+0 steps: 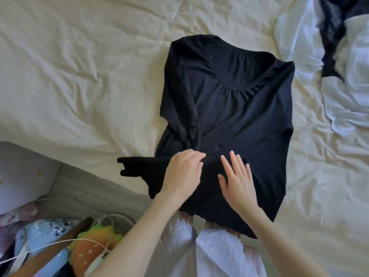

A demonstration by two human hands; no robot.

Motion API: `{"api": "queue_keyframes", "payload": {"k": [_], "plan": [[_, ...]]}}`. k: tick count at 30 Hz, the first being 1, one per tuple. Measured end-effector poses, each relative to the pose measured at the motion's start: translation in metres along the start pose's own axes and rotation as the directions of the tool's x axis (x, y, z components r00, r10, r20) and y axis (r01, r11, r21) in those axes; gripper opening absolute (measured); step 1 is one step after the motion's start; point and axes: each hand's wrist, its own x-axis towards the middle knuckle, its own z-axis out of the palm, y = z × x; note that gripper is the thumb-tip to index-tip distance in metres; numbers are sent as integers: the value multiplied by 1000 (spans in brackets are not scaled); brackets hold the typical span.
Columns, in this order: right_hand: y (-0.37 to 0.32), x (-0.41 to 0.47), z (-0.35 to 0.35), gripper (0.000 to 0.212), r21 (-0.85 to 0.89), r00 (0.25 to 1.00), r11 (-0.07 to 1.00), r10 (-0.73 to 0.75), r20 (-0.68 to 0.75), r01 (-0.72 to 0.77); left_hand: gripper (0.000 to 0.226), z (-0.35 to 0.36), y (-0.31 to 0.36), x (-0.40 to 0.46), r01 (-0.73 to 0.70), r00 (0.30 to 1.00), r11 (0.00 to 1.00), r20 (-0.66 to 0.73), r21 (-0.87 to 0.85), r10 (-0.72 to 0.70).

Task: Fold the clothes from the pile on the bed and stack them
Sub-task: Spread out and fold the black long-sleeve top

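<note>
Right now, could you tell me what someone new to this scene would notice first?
The eye goes first to the black long-sleeved top spread flat in the middle of the cream bed, its sleeves folded in. The left hand and right hand rest on its lower part, near the bed's edge. A heap of white and black clothes lies at the upper right.

You find no readable text, label, brand or number anywhere here; the blue-patterned cloth [58,226] at lower left carries dark marks too blurred to make out.
</note>
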Motion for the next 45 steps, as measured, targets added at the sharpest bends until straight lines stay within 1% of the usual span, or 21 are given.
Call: {"api": "queue_keyframes", "payload": {"k": [3, 6, 10, 14, 18, 20, 21, 22, 24, 26, 28, 31, 34, 36, 37, 38, 39, 40, 42, 43, 45], "plan": [[23, -6, 7, 63, -117, 989, 991, 73, 130, -57, 38, 1, -33, -1, 183, 972, 980, -159, 71, -170], [33, -2, 16, 66, -162, 974, 985, 88, 210, -54, 43, -2, -71, -7, 278, 959, 933, -16, 227, -282], [34, 5, 20, 66, -116, 960, 991, 91, 266, -62, 37, -3, -95, -16, 168, 961, 857, 113, 487, -252], [37, 6, 14, 63, -23, 949, 997, 72, 308, -68, 31, -17, -83, -18, 242, 956, 886, 60, 396, -288], [42, 7, -6, 49, 259, 942, 955, 54, 333, -146, 26, -31, -27, -32, 286, 957, 903, -148, 321, -250], [45, 2, -22, 37, 492, 927, 814, 141, 347, -307, 18, -30, 12, -41, 218, 953, 932, -268, 289, -140], [48, -2, -29, 31, 624, 902, 663, 206, 379, -414, 17, -24, 34, -43, 167, 951, 948, -299, 270, -82], [52, -7, -36, 24, 738, 863, 446, 258, 435, -505, 19, -15, 54, -43, 123, 958, 966, -280, 227, -56], [65, -17, -46, 26, 825, 798, 66, 309, 518, -561, 32, 15, 90, -36, 120, 991, 993, -68, 13, -119], [84, -29, -46, 33, 840, 764, -80, 379, 523, -536, 44, 50, 118, -28, 182, 951, 962, 283, -201, -121], [99, -41, -39, 36, 840, 728, -77, 460, 508, -537, 44, 78, 132, -22, 200, 901, 942, 427, -268, -70], [114, -52, -25, 37, 822, 733, 68, 499, 462, -565, 39, 98, 127, -22, 227, 940, 928, 315, -296, -129], [113, -52, -16, 51, 772, 815, 344, 453, 362, -534, 38, 97, 98, -27, 316, 947, 914, 144, -256, -287], [107, -48, -9, 62, 617, 895, 651, 371, 249, -441, 38, 93, 78, -30, 452, 892, 857, 143, -246, -429], [104, -45, -5, 63, 519, 924, 765, 319, 209, -381, 38, 92, 70, -32, 489, 872, 839, 153, -238, -465], [101, -41, -3, 58, 457, 933, 814, 299, 200, -358, 38, 91, 65, -32, 503, 864, 833, 164, -231, -476], [101, -36, -1, 48, 457, 921, 801, 321, 218, -387, 38, 92, 62, -31, 512, 859, 825, 177, -240, -481], [101, -30, -2, 33, 523, 890, 720, 374, 260, -456, 38, 93, 62, -29, 525, 851, 807, 186, -269, -491], [109, -19, -6, 11, 690, 807, 437, 430, 404, -578, 38, 96, 64, -23, 574, 816, 722, 191, -386, -546], [114, -16, -10, 10, 740, 789, 315, 404, 462, -594, 38, 97, 66, -20, 599, 788, 654, 197, -463, -583], [125, -19, -17, 10, 793, 797, 175, 309, 519, -584, 39, 101, 72, -15, 620, 738, 506, 226, -600, -636]]}}
